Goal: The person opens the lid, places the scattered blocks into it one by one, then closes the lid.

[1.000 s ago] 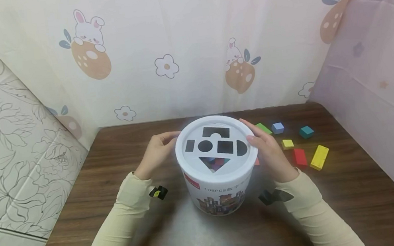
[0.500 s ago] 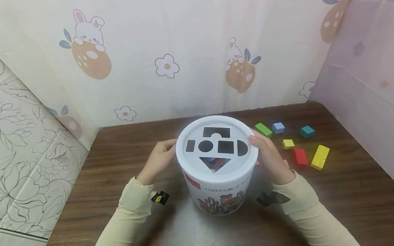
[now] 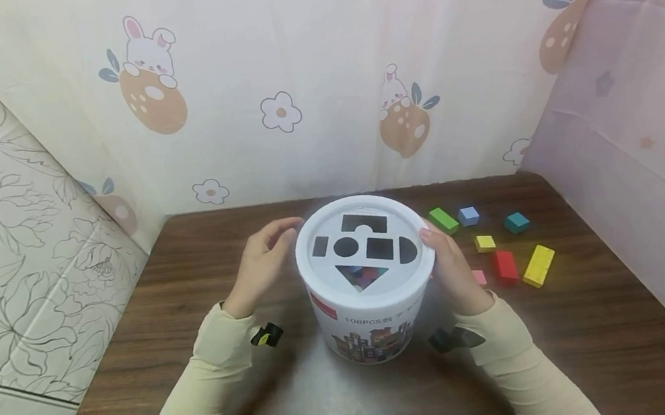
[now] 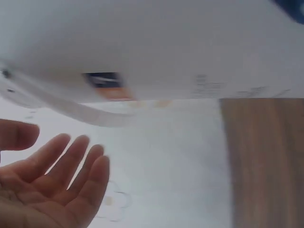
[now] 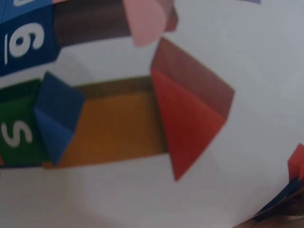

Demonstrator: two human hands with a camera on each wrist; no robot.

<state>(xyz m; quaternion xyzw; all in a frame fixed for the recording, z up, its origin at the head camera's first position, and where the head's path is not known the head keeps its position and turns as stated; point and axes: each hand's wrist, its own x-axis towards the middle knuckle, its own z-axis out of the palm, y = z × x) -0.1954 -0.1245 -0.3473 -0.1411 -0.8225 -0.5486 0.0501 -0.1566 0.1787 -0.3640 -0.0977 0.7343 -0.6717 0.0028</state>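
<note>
A white round bucket (image 3: 374,318) printed with building blocks stands on the table. Its white lid (image 3: 328,279) has several shaped cut-outs, and coloured pieces show through the triangular one. My left hand (image 3: 262,265) is left of the lid; in the left wrist view its fingers (image 4: 88,183) are loosely bent and apart from the bucket wall. With the thumb over the rim, my right hand (image 3: 453,266) holds the bucket's right side, its other fingers mostly hidden. Printed blocks on the bucket wall (image 5: 118,199) fill the right wrist view.
Loose blocks lie on the wooden table (image 3: 614,340) to the right: green (image 3: 443,220), light blue (image 3: 469,216), teal (image 3: 516,222), small yellow (image 3: 485,243), red (image 3: 506,266), long yellow (image 3: 539,265) and pink (image 3: 479,277). A patterned curtain (image 3: 327,154) hangs behind the table.
My left hand has drawn slightly away from the lid and its fingers have spread. The right hand has slid a little toward me along the bucket's side. The bucket stays in place.
</note>
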